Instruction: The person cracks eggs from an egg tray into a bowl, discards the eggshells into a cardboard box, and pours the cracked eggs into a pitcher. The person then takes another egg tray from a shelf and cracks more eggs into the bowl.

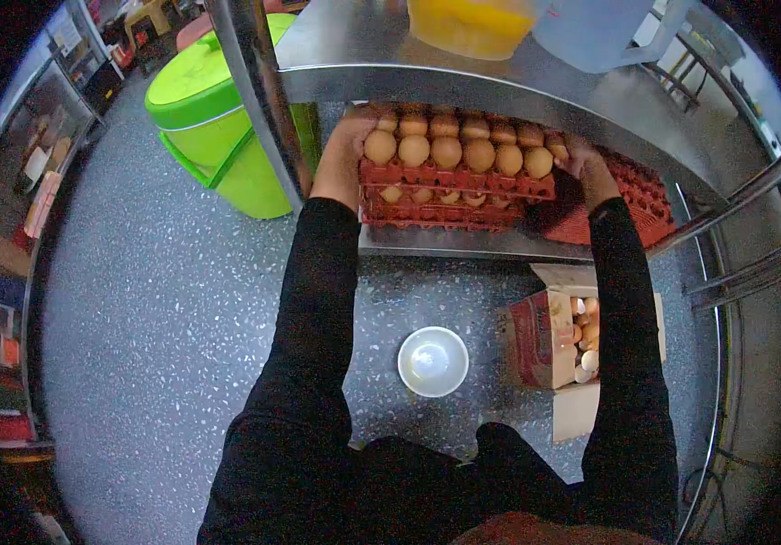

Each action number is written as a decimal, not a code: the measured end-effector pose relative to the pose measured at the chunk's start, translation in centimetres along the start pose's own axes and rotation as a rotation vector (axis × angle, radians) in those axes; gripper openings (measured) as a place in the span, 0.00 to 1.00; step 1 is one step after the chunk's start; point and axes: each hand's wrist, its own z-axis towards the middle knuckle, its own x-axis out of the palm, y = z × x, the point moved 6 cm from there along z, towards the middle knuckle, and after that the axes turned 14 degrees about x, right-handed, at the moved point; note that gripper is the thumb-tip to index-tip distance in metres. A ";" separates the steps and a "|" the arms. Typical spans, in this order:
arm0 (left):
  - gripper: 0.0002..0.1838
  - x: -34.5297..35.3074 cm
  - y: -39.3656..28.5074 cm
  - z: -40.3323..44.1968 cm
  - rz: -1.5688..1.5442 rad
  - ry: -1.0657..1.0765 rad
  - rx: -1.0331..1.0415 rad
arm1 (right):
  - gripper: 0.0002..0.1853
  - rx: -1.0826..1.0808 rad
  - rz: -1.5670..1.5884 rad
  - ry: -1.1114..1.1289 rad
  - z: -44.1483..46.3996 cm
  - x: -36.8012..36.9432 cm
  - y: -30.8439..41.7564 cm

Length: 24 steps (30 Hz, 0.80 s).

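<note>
A steel bench (336, 41) stood over the hands, its top carrying a container of yellow liquid (472, 27) and a clear jug (590, 41) above and beyond them. The bench's front edge overhung the space where the person reached, and a metal leg (268, 91) rose just left of the left hand (350, 141). Past that leg, farther left, a lidded green bin (204, 150) stood on the speckled floor (163, 318). To the right of the right hand (579, 162), a stack of red trays (640, 195) leaned at a slant, close beside the wrist. Below the hands, between the two forearms, a white bowl (402, 363) sat on the floor; below the right hand an open cardboard box (561, 341) held eggshells (588, 363), partly hidden behind the right sleeve.

The egg tray (459, 181) lay directly between the hands, its rows of brown eggs (446, 153) uppermost, above another loaded tray (445, 218) on the lower shelf (445, 242). The left hand grasped its left end and the right hand its right end, though the fingers were partly hidden.
</note>
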 end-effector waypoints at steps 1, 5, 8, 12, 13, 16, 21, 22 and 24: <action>0.16 -0.4 0.4 -0.3 0.108 -0.062 -0.115 | 0.11 0.009 0.023 -0.010 -2.3 0.9 0.7; 0.20 -0.8 0.9 -1.5 0.161 -0.101 -0.211 | 0.09 0.056 -0.021 -0.150 -11.0 4.6 2.7; 0.28 1.5 -0.1 -4.4 0.063 -0.071 -0.267 | 0.09 0.065 -0.082 -0.163 -13.4 4.5 1.7; 0.33 2.8 -0.4 -7.8 0.069 -0.006 -0.271 | 0.08 0.079 -0.026 -0.110 -18.2 5.1 -0.7; 0.33 3.5 -1.0 -9.1 0.073 -0.005 -0.272 | 0.08 0.083 -0.018 -0.082 -19.3 5.2 -1.4; 0.31 5.4 -2.7 -13.5 0.096 -0.018 -0.236 | 0.09 0.096 0.078 -0.048 -22.8 5.7 -3.9; 0.28 6.2 -3.2 -20.1 0.113 0.000 -0.267 | 0.09 0.151 0.098 0.028 -28.8 7.0 -7.6; 0.27 5.9 -3.3 -21.5 0.150 -0.022 -0.233 | 0.09 0.123 0.101 0.009 -29.1 6.9 -8.8; 0.28 5.2 -3.4 -24.2 0.155 -0.052 -0.222 | 0.10 0.191 0.153 -0.003 -30.9 8.6 -10.8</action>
